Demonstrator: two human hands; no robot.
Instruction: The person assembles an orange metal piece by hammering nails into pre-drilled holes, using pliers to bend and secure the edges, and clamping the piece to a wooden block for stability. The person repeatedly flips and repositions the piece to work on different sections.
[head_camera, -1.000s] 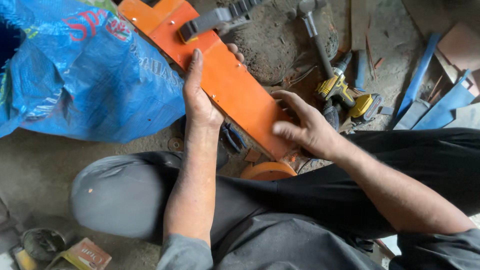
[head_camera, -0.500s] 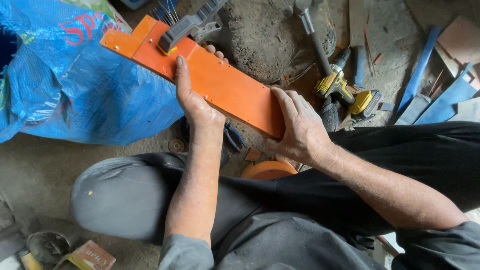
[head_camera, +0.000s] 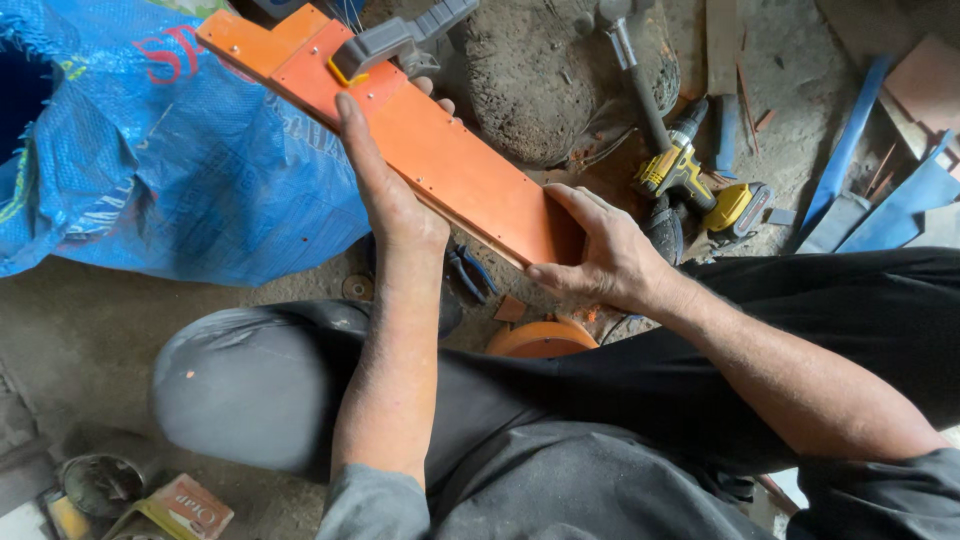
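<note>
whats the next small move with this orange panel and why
Probably steady it first: the long orange panel hangs tilted in the air, the right hand clasps only its near end, the left hand lies along one edge, and a grey handle weighs the far end.

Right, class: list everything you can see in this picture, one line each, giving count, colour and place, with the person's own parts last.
Panel: one, orange, long, held in both hands, centre.
Clamp: one, grey, on the panel's far end.
Sack: one, blue, left.
Drill: one, yellow and black, ground, right.
Hammer: one, grey, top.
Pliers: one, blue-handled, under the panel.
Strips: several, blue, far right.
Left hand: on the panel's near edge.
Right hand: gripping the panel's near end.
</note>
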